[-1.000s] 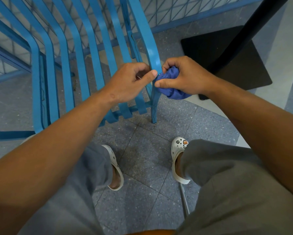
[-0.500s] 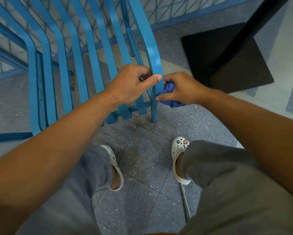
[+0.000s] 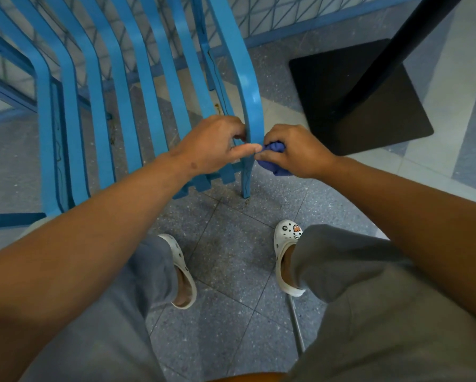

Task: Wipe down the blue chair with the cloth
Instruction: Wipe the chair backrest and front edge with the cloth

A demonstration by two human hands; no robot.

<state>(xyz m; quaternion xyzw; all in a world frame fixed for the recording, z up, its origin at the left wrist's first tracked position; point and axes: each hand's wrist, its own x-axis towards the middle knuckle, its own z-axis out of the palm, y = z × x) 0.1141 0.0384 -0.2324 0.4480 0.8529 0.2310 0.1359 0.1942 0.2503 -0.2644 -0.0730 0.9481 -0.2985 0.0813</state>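
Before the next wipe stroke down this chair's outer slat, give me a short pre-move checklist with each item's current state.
1. Cloth bunched in right hand: ok.
2. Cloth against outer slat of the blue chair: ok.
3. Left hand steadying that slat, grip firm: ok.
4. Left thumb clear of the cloth's path: not ok, it lies across the slat at the cloth.
5. Slat below already clean: cannot tell.
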